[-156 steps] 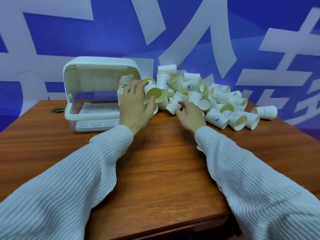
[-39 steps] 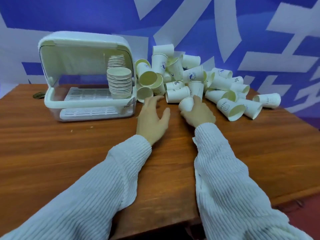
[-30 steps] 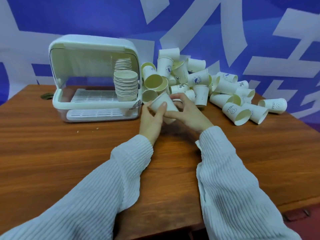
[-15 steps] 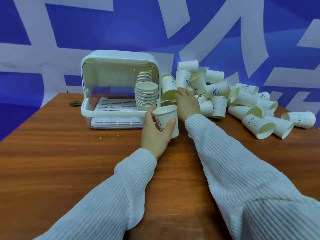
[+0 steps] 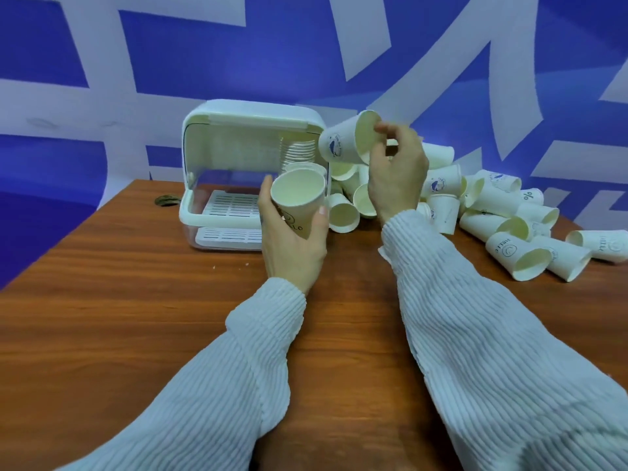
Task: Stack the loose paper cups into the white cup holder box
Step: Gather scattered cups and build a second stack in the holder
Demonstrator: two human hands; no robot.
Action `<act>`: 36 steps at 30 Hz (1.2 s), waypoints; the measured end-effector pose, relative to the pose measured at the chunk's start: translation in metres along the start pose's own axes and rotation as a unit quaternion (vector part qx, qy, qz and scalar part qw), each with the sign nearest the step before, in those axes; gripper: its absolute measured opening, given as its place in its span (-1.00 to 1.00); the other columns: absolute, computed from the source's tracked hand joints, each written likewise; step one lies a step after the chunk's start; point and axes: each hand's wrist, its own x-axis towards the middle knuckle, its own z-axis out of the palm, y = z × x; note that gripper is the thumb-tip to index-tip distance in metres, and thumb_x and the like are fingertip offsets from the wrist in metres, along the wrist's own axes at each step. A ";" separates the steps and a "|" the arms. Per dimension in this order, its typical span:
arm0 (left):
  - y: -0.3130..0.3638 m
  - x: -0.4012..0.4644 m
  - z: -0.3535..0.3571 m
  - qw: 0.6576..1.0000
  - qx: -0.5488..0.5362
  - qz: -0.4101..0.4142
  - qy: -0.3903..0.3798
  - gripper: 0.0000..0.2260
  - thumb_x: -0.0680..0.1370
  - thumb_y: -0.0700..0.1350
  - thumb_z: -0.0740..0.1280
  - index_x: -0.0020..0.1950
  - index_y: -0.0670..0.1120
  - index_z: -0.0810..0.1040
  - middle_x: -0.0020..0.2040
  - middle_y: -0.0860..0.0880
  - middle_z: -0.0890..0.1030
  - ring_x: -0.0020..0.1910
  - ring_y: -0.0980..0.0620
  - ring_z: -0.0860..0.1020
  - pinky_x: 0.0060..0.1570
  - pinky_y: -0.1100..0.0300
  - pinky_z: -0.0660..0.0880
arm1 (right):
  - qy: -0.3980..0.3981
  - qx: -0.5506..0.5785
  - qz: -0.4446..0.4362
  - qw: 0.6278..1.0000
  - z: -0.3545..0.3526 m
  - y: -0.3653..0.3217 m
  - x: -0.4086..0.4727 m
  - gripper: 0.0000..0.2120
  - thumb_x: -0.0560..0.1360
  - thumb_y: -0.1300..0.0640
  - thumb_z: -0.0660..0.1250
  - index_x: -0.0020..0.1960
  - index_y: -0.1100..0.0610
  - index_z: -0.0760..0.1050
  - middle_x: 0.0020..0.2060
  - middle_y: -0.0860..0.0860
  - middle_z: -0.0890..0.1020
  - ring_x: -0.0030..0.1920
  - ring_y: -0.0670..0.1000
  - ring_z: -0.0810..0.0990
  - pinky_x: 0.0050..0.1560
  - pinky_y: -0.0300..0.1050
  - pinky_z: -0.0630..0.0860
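My left hand grips an upright paper cup marked HELLO, held just in front of the white cup holder box. Inside the box, at its right side, stands a stack of nested cups, partly hidden by the held cup. My right hand pinches the rim of a second cup, raised on its side with its mouth toward me, above the pile. A heap of loose cups lies to the right of the box.
The wooden table runs toward me under both white sleeves. A round cable hole sits left of the box. A blue and white wall stands right behind the box and the heap. Stray cups reach the table's right edge.
My right hand has lifted a cup out of the pile and tipped it sideways. My left hand has raised its HELLO cup slightly. The camera has swung left.
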 end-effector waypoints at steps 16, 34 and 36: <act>-0.004 0.020 -0.011 0.999 -0.013 -0.016 0.049 -0.20 0.52 0.11 0.45 0.64 0.13 0.08 0.56 0.05 0.32 0.48 0.04 0.37 0.41 -0.07 0.46 | -0.263 -0.164 0.001 0.951 0.054 -0.038 0.020 -0.61 0.57 0.16 0.22 0.32 0.02 0.63 0.19 0.03 0.71 0.21 0.13 0.62 0.24 0.02 0.53; -0.008 0.027 -0.012 0.998 -0.034 -0.042 0.019 -0.25 0.55 0.07 0.46 0.62 0.10 0.12 0.50 0.03 0.39 0.42 0.02 0.43 0.37 0.06 0.47 | -0.362 -0.218 0.012 0.906 0.056 -0.024 -0.009 -0.64 0.62 0.04 0.13 0.27 -0.06 0.63 0.20 -0.03 0.69 0.16 0.09 0.62 0.16 0.02 0.55; -0.005 0.031 -0.014 0.998 -0.048 -0.038 0.031 -0.26 0.53 0.10 0.45 0.61 0.07 0.15 0.45 0.04 0.42 0.37 0.04 0.45 0.35 0.07 0.48 | -0.376 -0.199 0.051 0.903 0.056 -0.019 -0.007 -0.61 0.64 0.07 0.10 0.35 -0.04 0.58 0.30 -0.01 0.64 0.24 0.09 0.59 0.22 0.00 0.49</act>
